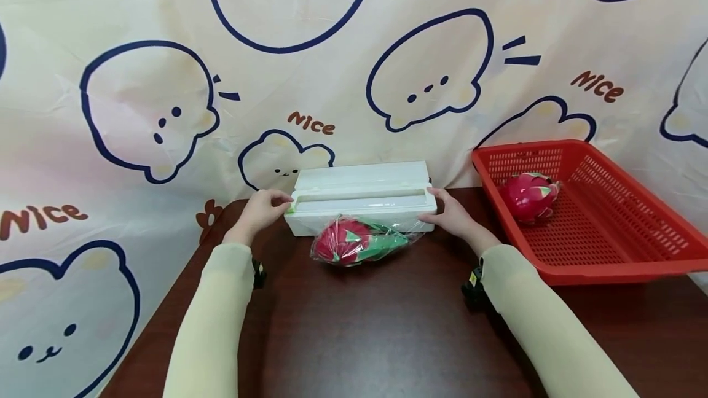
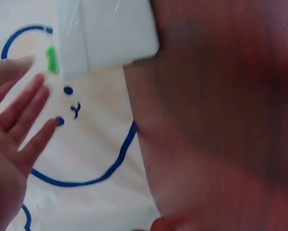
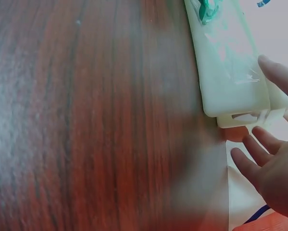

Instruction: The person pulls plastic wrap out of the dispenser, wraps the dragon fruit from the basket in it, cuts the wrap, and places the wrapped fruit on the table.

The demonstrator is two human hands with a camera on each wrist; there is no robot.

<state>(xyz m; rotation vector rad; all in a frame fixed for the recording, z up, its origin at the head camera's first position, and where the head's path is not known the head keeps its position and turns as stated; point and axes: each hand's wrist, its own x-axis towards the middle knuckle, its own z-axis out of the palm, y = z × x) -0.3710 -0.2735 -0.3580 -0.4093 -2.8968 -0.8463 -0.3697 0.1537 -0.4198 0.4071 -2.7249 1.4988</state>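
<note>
A long white cling film dispenser [image 1: 362, 175] stands at the back of the table, its lid tilted up behind a long slot. In front of it lies a red and green dragon fruit [image 1: 343, 241] under clear film that stretches back to the dispenser's front. My left hand [image 1: 261, 214] is at the dispenser's left end, fingertips close to a small green tab [image 2: 52, 59]; its fingers look loosely extended in the left wrist view. At the other end, my right hand [image 1: 452, 215] has its fingertips right at the corner, fingers spread and nearly straight in the right wrist view.
A red plastic basket [image 1: 614, 272] stands on the right of the table, with another dragon fruit [image 1: 530, 196] inside. Behind the dark wooden table [image 1: 365, 324] hangs a pale cloth [image 1: 343, 85] printed with cartoon bears. Each wrist wears a small black camera.
</note>
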